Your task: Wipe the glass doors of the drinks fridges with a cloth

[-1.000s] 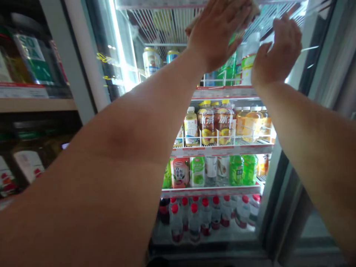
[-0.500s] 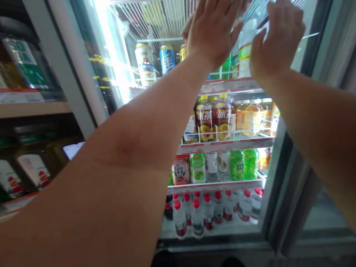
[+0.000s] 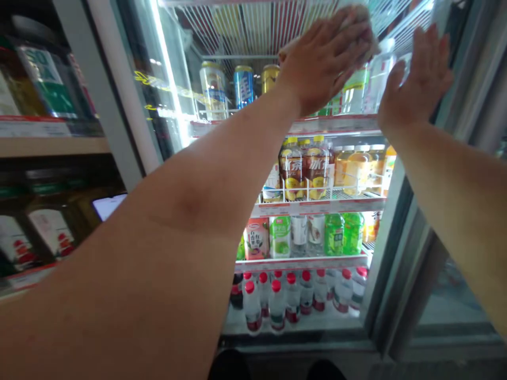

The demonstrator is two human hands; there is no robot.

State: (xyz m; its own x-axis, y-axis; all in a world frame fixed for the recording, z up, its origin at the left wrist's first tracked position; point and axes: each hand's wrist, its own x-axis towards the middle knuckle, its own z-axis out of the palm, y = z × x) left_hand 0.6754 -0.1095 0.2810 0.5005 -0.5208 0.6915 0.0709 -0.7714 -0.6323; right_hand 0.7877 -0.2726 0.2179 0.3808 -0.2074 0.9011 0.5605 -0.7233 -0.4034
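My left hand (image 3: 317,66) presses a crumpled, pale brownish cloth (image 3: 359,15) against what looks like the glass door of a drinks fridge. Its fingers lie over the cloth, whose edges stick out above and beside them. Further right, my right hand (image 3: 420,84) is raised with the palm forward and the thumb apart; it holds nothing and seems to rest on the glass near the door's right frame. Behind the hands stand cans, among them a blue can (image 3: 243,86), and a bottle with a green and yellow label (image 3: 354,92), partly covered by my left hand.
Lower shelves hold iced tea bottles (image 3: 292,169), cartons like a green one (image 3: 280,237), and several red-capped water bottles (image 3: 277,306). To the left is a rack with large dark bottles (image 3: 49,227) and a lit phone-like screen (image 3: 108,206). A metal door frame (image 3: 407,274) runs down the right.
My left hand has slid to the right with the cloth, uncovering a gold can. My right hand has shifted slightly right and down, and the view has moved a little.
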